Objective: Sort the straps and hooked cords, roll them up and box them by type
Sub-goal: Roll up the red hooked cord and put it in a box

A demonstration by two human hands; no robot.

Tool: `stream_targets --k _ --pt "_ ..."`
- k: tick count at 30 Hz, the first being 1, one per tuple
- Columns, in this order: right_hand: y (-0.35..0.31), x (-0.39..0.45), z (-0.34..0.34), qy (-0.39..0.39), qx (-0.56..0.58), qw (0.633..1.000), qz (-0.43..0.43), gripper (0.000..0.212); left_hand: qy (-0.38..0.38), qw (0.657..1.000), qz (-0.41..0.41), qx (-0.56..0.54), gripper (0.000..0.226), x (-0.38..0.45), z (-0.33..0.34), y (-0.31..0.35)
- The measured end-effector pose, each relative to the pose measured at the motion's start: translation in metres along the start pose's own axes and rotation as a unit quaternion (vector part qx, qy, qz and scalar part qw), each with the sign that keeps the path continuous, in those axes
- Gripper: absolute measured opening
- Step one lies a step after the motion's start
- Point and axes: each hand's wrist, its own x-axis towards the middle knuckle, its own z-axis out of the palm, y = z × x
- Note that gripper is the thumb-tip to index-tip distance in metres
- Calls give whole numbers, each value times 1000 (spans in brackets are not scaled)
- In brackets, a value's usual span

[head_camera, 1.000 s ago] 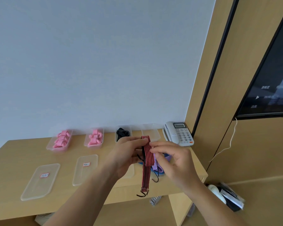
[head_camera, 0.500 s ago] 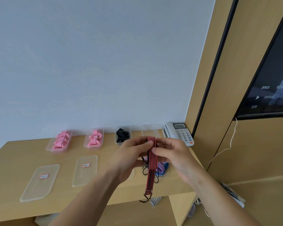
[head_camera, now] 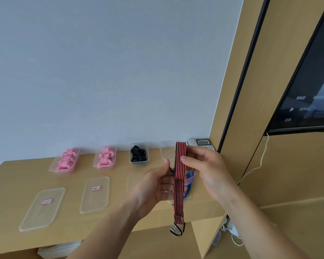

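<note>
Cord [head_camera: 179,176], red-and-black striped, folded over at the top between both hands above the desk [head_camera: 17,184]. Pinched by left hand [head_camera: 155,186] from the left and by right hand [head_camera: 204,169] from the right. Lower end hanging below, hook [head_camera: 177,229] at bottom.

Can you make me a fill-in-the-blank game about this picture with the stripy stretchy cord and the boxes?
1. Both hands hold a cord striped red and ____.
2. A metal ____ hangs at the cord's bottom end.
3. Two boxes hold rolled straps coloured ____.
4. The grey thing by the wall, with buttons, is a ____.

Missing words: black; hook; pink; telephone
</note>
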Motion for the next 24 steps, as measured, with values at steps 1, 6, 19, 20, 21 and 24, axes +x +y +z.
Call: stream_targets --k 1,6,19,20,21,24 --pt "1 0 -1 -7 6 1000 3 19 -1 1000 2 -1 62 0 -1 0" --pt "7 1 -3 -27 -2 1000 7 19 -2 1000 7 -6 53 1 -3 1" --pt "13 -7 10 19 -111 994 4 19 11 1000 1 14 50 4 -4 -2" --pt "12 -9 10 18 -104 994 6 18 10 1000 -1 14 50 4 -5 -2" --pt "10 -9 10 17 -99 995 9 18 9 1000 -1 14 50 4 -6 -2" --pt "10 -10 11 15 -90 996 21 17 5 1000 -1 10 46 5 -7 -2"
